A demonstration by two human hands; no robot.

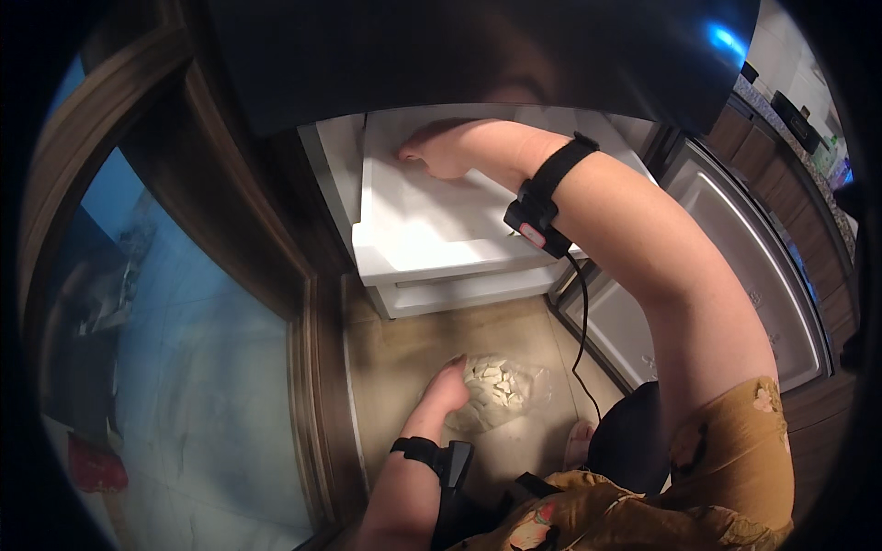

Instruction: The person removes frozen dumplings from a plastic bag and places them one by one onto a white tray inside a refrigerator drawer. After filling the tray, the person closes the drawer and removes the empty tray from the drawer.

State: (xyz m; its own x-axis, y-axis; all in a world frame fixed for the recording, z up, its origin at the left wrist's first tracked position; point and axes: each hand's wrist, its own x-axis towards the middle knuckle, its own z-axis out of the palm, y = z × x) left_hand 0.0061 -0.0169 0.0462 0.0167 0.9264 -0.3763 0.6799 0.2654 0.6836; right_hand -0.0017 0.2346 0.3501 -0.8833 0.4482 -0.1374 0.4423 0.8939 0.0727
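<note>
My left hand point(451, 387) is low over the floor, gripping the left side of a clear plastic bag point(493, 392) filled with pale, whitish pieces. What those pieces are, I cannot tell. My right hand point(441, 150) reaches over a white pulled-out drawer point(393, 262) in the bottom compartment of a refrigerator. Its fingers are shaded and partly hidden, so their grip is unclear; the visible drawer floor around it looks bare. Above the hand, a dark glossy door point(482, 62) overhangs the compartment.
An open lower refrigerator door point(730, 255) with a pale inner panel stands at the right. Wooden framing point(310, 386) runs beside a glass panel point(213, 386) on the left. A black cable point(584, 310) hangs from the device on my right forearm. Wooden cabinets point(772, 165) stand farther right.
</note>
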